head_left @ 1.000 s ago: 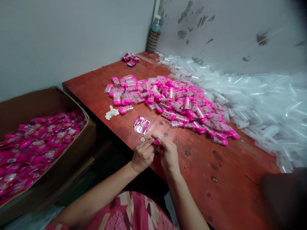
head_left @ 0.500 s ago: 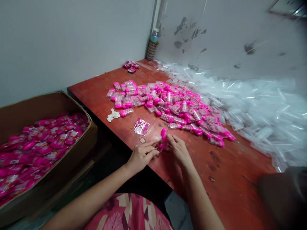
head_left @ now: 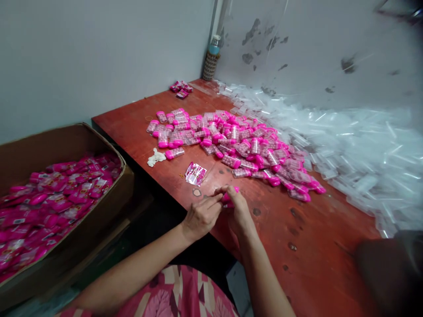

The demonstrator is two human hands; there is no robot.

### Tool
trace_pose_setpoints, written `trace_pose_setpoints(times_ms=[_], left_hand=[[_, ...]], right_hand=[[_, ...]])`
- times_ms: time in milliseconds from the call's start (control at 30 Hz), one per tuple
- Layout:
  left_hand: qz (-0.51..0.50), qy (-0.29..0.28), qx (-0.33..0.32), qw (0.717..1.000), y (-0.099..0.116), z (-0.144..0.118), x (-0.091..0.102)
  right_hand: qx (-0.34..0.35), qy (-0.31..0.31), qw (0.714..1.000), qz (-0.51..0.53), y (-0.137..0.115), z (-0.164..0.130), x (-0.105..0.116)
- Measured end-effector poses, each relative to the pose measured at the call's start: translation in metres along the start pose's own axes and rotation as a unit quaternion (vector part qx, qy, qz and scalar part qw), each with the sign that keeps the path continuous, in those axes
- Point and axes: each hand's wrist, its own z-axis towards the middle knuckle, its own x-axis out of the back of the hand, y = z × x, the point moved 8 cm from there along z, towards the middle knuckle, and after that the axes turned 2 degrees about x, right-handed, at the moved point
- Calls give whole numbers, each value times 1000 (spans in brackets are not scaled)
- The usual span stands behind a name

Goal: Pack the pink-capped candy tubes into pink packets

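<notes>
Head view, looking forward and down: a red-brown table [head_left: 317, 264] is seen from its near edge. Both bare hands are brought together just above that edge. A small pink-capped container [head_left: 230, 197] is pinched between them, mostly hidden, with only the pink end showing above the knuckles. The right hand [head_left: 238, 212] is closed around it from the right and behind, fingers curled over it. The left hand [head_left: 202, 215] is closed at the fingertips, thumb and forefinger pointed right and touching the container's near end. The container's long axis cannot be told with certainty; it appears to run roughly left to right between the two grips. Both hands are equally close, since both touch it.

Just beyond the hands, slightly left, a crinkled clear-and-pink wrapper [head_left: 195, 173] lies flat on the table, nearer the left hand. Further back, a wide heap of pink-capped containers [head_left: 231, 141] is spread across the middle. To its right a large drift of clear plastic sleeves [head_left: 363, 145] is piled against the wall. At the left, beside the table, a cardboard box [head_left: 99, 145] holding pink packets is seen.
</notes>
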Motion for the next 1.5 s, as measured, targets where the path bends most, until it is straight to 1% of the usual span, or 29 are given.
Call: trace_pose_setpoints(times_ms=[200, 333, 433, 533, 667, 800, 867, 900, 967, 1033, 1100, 1267, 1333, 1433, 1500], left_hand=[[-32, -10, 48, 998, -9, -2, -5], [-65, 12, 69, 995, -16, -6, -4], [-84, 37, 91, 992, -21, -10, 0], [-81, 56, 110, 989, -23, -13, 2], [-75, 62, 127, 987, -25, -14, 2], [-101, 60, 144, 983, -26, -11, 4], [-106, 73, 152, 980, -27, -10, 7], [-105, 81, 153, 979, -28, -10, 8], [-99, 91, 150, 979, -28, -11, 10], [-94, 92, 148, 980, -28, -12, 9], [-88, 93, 152, 980, -29, -14, 8], [-81, 93, 158, 980, -29, -15, 6], [-86, 93, 164, 978, -30, -13, 6], [-103, 85, 179, 975, -33, -10, 6], [-142, 64, 188, 970, -34, -8, 5]], right_hand=[[-19, -22, 994, 106, -3, 0, -11], [-22, -34, 988, 147, -1, -2, -17], [-25, -40, 989, 144, 3, -1, -20], [-24, -21, 992, 125, 5, 1, -19], [-12, 2, 994, 110, 4, 3, -18], [-24, -38, 992, 117, 3, 2, -26], [-37, -56, 989, 134, 3, 1, -31], [-44, -53, 987, 145, 3, 0, -31], [-60, -26, 984, 166, 7, 0, -28], [-73, 5, 981, 182, 12, 0, -24], [-73, 16, 979, 189, 16, 0, -23], [4, 42, 982, 183, 19, 1, -19], [21, 46, 984, 170, 19, 3, -18], [3, 41, 989, 140, 17, 7, -19], [-16, 25, 993, 112, 12, 12, -18]])
